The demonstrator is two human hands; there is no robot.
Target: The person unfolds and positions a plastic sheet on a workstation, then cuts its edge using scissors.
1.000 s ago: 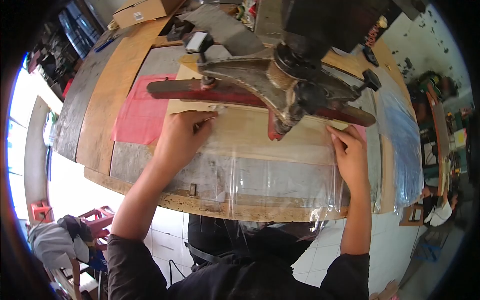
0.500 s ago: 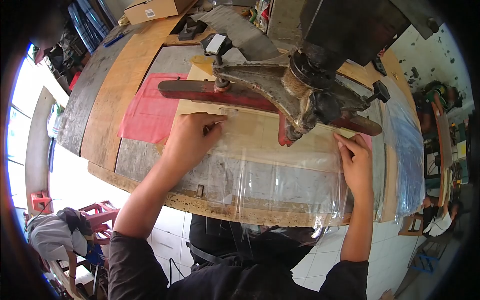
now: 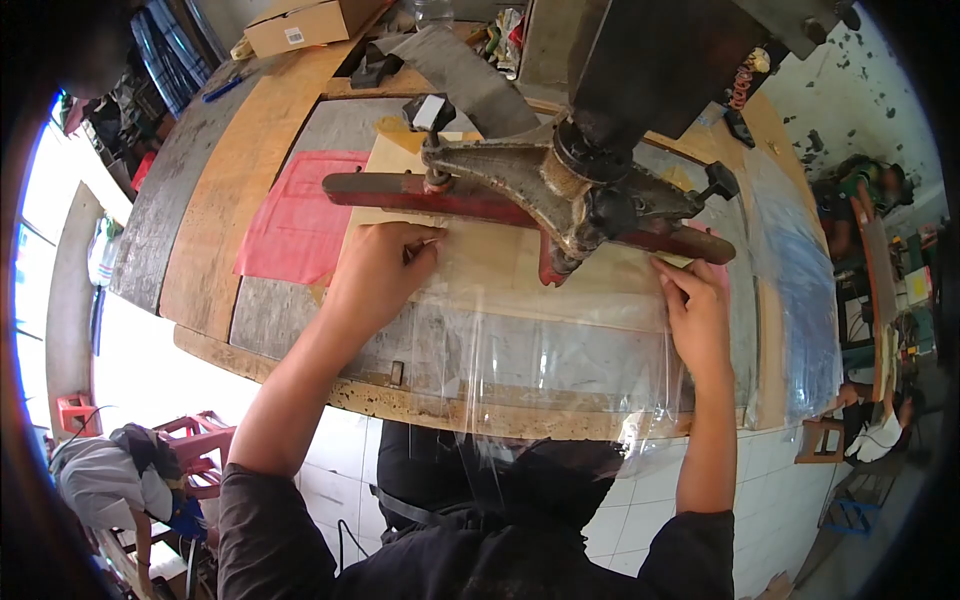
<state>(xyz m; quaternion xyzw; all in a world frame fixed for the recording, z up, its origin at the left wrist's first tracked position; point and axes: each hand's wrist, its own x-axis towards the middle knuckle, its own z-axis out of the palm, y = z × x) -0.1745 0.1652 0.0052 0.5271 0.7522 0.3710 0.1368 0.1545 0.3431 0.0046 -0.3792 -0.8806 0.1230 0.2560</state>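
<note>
A workshop by its look, a heavy metal machine with a red bar (image 3: pixel 480 202) in the upper centre, a worn wooden surface (image 3: pixel 225 220) under it, plastic sheets (image 3: pixel 808 330) piled at right, a stained wall (image 3: pixel 862 90) at upper right.

Glossy clear plastic film (image 3: pixel 550 365) under rough, worn metal.
The film is smooth and see-through, creased into bright streaks toward the near edge; a pale sheet (image 3: pixel 388 155) beneath it looks smooth and matt. The bracket (image 3: pixel 490 160) above is dull, scuffed metal, and its long bar (image 3: pixel 385 188) carries worn red paint. At left, the red sheet (image 3: pixel 300 215) looks thin and lightly wrinkled beside a matt wooden board (image 3: pixel 225 220); the near wooden edge (image 3: pixel 375 398) is rough and pitted. Shiny, rumpled bluish plastic (image 3: pixel 808 325) lies right, a matt cardboard box (image 3: pixel 300 25) far left.
</note>
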